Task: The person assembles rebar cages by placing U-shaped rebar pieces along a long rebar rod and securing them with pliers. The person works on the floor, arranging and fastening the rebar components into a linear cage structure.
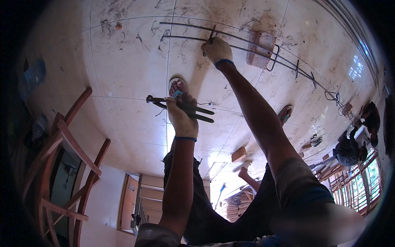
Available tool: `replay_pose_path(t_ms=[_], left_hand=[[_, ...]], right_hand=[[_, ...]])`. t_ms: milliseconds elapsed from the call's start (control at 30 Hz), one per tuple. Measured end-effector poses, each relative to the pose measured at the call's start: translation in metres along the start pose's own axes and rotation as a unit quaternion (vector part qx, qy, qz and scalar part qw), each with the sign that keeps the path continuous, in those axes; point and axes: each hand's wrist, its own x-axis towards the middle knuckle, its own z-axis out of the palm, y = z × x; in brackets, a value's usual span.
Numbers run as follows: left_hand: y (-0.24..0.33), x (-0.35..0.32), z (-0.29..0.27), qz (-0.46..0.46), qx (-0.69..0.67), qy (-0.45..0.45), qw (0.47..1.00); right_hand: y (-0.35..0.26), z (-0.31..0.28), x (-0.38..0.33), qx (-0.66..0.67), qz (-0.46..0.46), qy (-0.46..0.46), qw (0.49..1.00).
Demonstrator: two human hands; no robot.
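Note:
My left hand (181,118), in a knitted white glove with a blue cuff, is closed round a pair of dark steel pincers (201,110). Their jaws point left and both handles stick out to the right, above my sandalled foot (177,85). My right hand (219,50), gloved alike, closes at two long steel rods (187,25) near their left end. In its fingers is a steel stirrup (212,33), seen nearly edge-on and crossing the rods; the fingertips are partly hidden. Farther right, another rectangular stirrup (275,58) surrounds the rods.
A block (260,50) lies under the rods. Scraps of thin wire (142,42) litter the tiled floor. Wooden frames (78,152) stand at left. Long steel bars (354,31) curve along the far right. A brick (238,154) and another person's bare leg (249,177) are near my legs.

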Motion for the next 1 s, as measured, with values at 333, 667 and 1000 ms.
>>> replay_pose_path(t_ms=[333,667,1000], left_hand=[[-0.002,-0.003,0.017,0.001,0.003,-0.022,1.000],[0.003,-0.003,0.021,0.009,0.002,-0.004,1.000],[0.008,-0.001,0.015,0.009,-0.013,-0.009,1.000]], right_hand=[[-0.001,-0.020,0.047,-0.186,-0.190,0.208,0.941],[0.023,-0.020,0.075,-0.132,-0.123,-0.058,0.982],[0.018,-0.022,0.065,-0.134,-0.165,-0.030,0.977]])
